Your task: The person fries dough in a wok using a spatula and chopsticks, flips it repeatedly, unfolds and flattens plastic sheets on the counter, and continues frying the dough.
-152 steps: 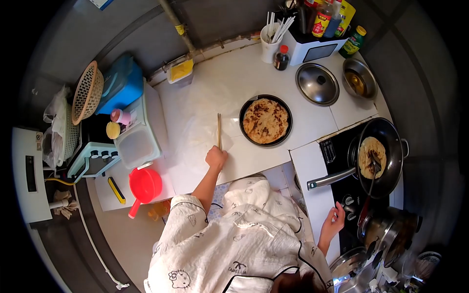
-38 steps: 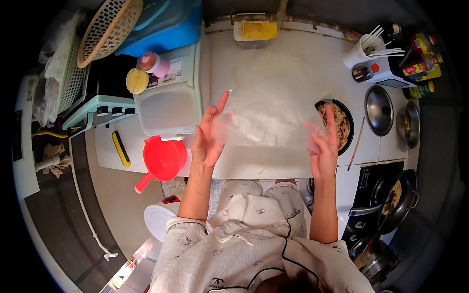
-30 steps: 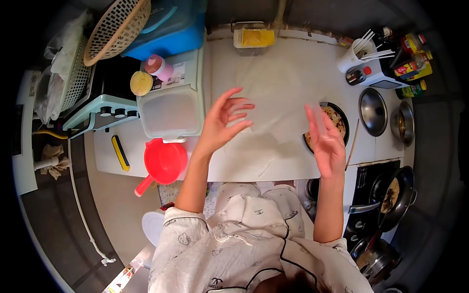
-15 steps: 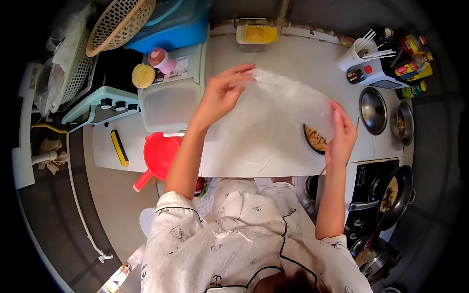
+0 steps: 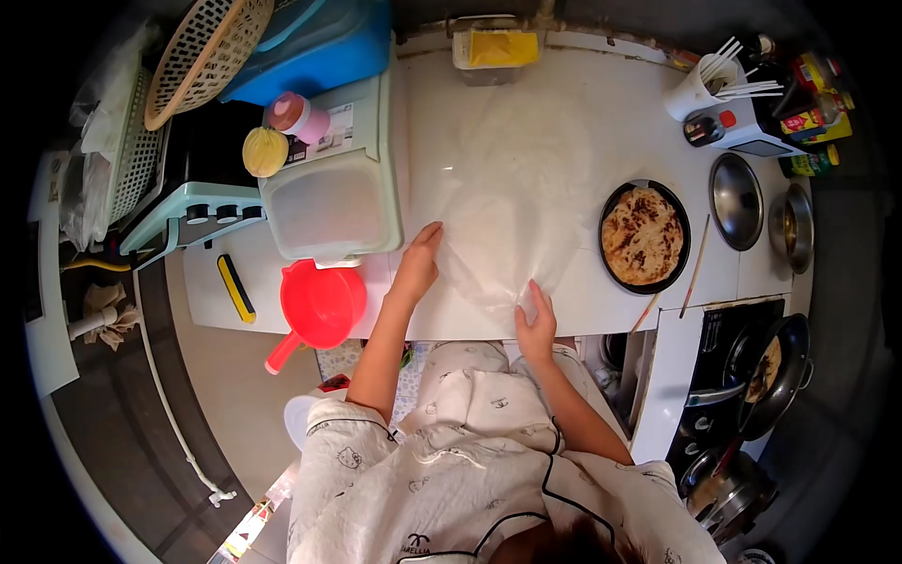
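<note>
A clear plastic sheet (image 5: 512, 207) lies spread and slightly wrinkled on the white counter. My left hand (image 5: 420, 261) is at its left edge, fingers pressed together; what they hold, if anything, is too small to make out. At the sheet's near right corner is my right hand (image 5: 536, 324), its thumb and fingers apart, close to the plastic. A browned flatbread (image 5: 643, 237) rests in a round black pan (image 5: 684, 268) to the right of the sheet. Two thin wooden chopsticks (image 5: 695, 265) lie apart beside that pan.
A red ladle (image 5: 324, 303) and a yellow-black cutter (image 5: 235, 289) are at the left. Behind stands a yellow-topped tub (image 5: 503, 49). At the right are a metal lid (image 5: 737, 201), a metal bowl (image 5: 797, 228) and a frying pan (image 5: 785, 376) with another flatbread on the stove.
The plastic sheet has come down from between my raised hands onto the counter. Both hands have moved lower, the right one leftward, uncovering the flatbread in the black pan.
</note>
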A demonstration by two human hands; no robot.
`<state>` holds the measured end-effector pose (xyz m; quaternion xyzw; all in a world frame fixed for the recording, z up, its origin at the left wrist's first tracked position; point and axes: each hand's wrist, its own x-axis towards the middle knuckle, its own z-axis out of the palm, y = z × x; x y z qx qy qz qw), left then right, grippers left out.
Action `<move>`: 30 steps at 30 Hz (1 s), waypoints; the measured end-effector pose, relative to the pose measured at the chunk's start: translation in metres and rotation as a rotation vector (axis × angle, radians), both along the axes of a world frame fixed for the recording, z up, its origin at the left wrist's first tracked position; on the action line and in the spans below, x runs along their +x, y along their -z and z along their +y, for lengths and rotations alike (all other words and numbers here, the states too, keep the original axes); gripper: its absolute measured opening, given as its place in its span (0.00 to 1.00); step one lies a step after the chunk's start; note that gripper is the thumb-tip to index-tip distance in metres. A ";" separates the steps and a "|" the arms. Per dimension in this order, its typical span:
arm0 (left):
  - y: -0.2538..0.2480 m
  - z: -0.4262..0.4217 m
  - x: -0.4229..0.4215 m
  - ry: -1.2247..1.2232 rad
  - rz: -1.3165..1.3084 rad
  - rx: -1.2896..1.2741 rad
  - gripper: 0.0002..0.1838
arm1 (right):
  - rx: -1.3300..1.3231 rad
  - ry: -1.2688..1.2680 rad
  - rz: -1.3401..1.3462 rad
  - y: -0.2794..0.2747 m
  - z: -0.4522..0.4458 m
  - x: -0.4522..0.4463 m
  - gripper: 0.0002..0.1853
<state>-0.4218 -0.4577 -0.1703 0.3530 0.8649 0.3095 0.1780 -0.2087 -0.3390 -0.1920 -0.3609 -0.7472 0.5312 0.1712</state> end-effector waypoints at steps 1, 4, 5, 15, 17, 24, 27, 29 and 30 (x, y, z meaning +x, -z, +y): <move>0.003 -0.001 0.000 0.005 0.035 -0.020 0.29 | 0.040 -0.004 -0.001 0.000 -0.002 0.000 0.25; 0.000 -0.006 0.001 -0.051 0.067 -0.065 0.27 | -0.011 0.013 -0.038 -0.007 -0.003 -0.002 0.24; 0.002 -0.007 0.002 -0.110 0.021 -0.041 0.25 | -0.058 0.023 -0.056 -0.009 -0.002 -0.002 0.23; 0.009 0.012 0.014 -0.450 -0.082 0.078 0.19 | 0.030 0.130 -0.047 0.000 0.017 -0.010 0.15; 0.016 0.008 0.018 -0.364 0.101 0.068 0.18 | 0.068 0.115 -0.059 0.003 0.017 -0.010 0.16; 0.020 0.002 0.025 -0.307 0.321 -0.166 0.16 | 0.117 0.094 -0.171 0.001 0.014 -0.009 0.19; 0.030 -0.002 0.021 -0.273 0.377 -0.169 0.13 | 0.167 0.038 -0.259 -0.001 0.017 -0.010 0.23; 0.029 0.005 0.021 -0.286 0.457 -0.130 0.12 | 0.122 -0.005 -0.343 -0.006 0.018 -0.013 0.25; 0.022 0.013 0.022 -0.313 0.510 -0.113 0.12 | 0.192 0.001 -0.337 -0.009 0.018 -0.014 0.26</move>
